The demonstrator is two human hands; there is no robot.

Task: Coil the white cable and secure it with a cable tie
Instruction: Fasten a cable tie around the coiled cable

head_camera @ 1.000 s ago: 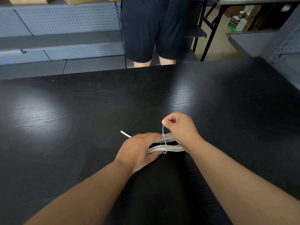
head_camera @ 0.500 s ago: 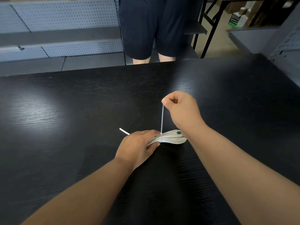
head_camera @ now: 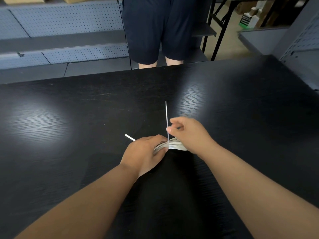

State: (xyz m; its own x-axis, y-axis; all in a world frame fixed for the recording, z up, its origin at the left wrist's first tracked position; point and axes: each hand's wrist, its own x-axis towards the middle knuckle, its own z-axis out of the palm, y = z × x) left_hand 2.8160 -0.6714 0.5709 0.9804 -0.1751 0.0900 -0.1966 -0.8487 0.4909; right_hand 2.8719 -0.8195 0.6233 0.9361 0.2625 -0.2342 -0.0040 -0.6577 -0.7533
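Tail of the cable tie point(head_camera: 166, 118) stands almost upright out of the white cable point(head_camera: 175, 145), its long axis running away from me across the table point(head_camera: 69, 118). The coiled bundle lies flat on the table, straight in front of me. My left hand point(head_camera: 145, 152) is clamped over the bundle's left side, fingers curled round the strands, with a loose end point(head_camera: 130, 137) poking out beyond the knuckles. My right hand point(head_camera: 188, 133) sits just right of the tail and is the nearer one to it. The thumb tip is touching the strap low down, but I cannot tell whether it is pinching. The loop looks snug, so I reckon any last pull goes straight along that tail, left hand anchoring.
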